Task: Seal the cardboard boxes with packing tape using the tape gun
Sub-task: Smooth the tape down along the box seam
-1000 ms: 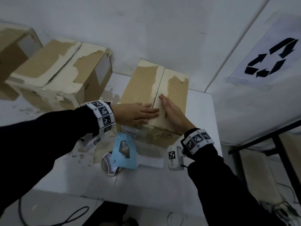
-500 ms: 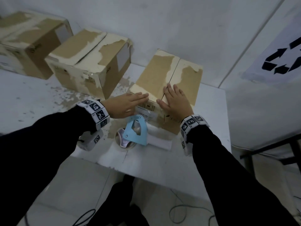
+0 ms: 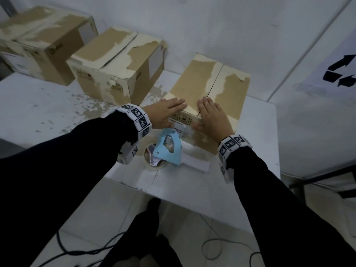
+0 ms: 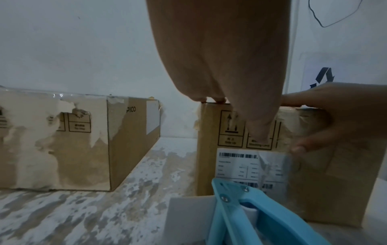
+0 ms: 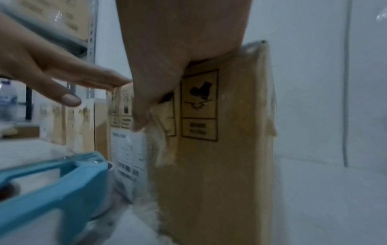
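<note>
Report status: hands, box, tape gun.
Left hand and right hand flat on near box, fingers straight, flaps down. Blue tape gun on table, ungripped. Nothing blocking the seam.

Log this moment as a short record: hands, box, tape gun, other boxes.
left hand: flat on near box's top, fingers straight
right hand: flat on same top, thumb down the front face
near box: flaps closed, centre seam visible
tape gun: blue, lying on table before the box, unheld
other boxes: two further left, near wall
</note>
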